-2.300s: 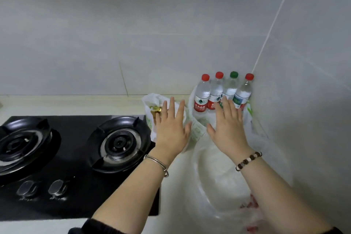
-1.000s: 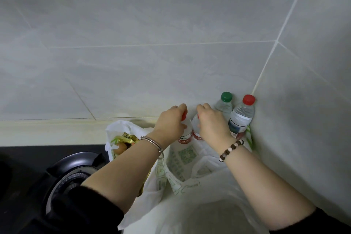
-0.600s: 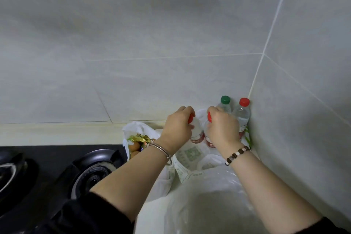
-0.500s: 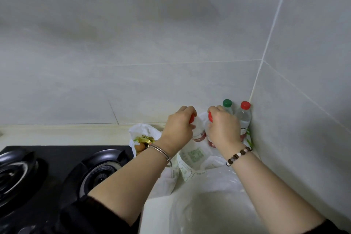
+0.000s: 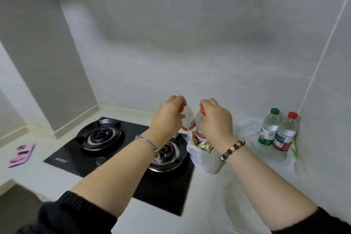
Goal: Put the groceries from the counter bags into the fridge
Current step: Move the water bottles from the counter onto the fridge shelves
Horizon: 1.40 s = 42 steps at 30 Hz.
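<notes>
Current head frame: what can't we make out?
Fridge: outside the head view.
Caps of left-held bottle and right-held bottle: mostly covered by left hand and right hand.
White bag contents: behind the right wrist, blurred.
Green-capped bottle label: text too small.
Right burner: partly behind the left forearm.

Left hand [image 5: 167, 118]: raised ahead, back upward, fingers curled down round the red-capped top of a bottle [image 5: 188, 120].
Right hand [image 5: 216, 120]: level with the left and just beside it, fingers curled round the top of a second bottle [image 5: 199, 126].
Left arm: reached forward from the near left, forearm bare, black sleeve [image 5: 72, 214] bunched at the elbow.
Right arm: reached forward from the near right, forearm bare.
Wrists: a thin metal bangle [image 5: 148, 143] on the left, a bead bracelet [image 5: 232, 149] on the right.
</notes>
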Each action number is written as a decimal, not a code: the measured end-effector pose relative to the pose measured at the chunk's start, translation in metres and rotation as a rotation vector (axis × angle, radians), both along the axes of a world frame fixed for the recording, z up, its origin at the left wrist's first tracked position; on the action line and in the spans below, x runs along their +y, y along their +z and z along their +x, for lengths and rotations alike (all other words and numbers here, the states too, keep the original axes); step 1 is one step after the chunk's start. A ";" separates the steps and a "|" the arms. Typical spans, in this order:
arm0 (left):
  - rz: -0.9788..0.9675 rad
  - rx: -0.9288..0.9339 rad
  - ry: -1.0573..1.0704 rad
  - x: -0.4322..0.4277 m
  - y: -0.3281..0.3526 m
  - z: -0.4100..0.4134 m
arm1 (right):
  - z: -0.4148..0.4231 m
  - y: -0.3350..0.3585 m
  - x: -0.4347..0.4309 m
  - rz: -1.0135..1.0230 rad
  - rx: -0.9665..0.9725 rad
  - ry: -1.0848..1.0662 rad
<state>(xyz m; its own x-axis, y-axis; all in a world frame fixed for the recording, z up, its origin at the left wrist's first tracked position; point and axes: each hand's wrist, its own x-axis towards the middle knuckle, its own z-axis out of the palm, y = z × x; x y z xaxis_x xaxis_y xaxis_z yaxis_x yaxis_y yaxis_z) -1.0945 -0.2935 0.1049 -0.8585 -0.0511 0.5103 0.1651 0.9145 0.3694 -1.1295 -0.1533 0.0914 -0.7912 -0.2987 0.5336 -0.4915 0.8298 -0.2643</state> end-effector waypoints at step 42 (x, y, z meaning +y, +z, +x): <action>0.292 -0.225 2.021 -0.133 -0.085 0.669 | 0.588 -0.082 -0.378 0.340 0.011 2.138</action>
<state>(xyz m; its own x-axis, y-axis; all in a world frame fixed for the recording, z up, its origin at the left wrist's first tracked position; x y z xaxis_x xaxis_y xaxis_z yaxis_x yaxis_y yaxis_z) -0.4254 -0.4264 0.0200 0.4746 -0.8499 0.2290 -0.8494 -0.3741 0.3721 -0.5412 -0.5315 0.0090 0.7879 -0.5464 0.2840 -0.4866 -0.8351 -0.2567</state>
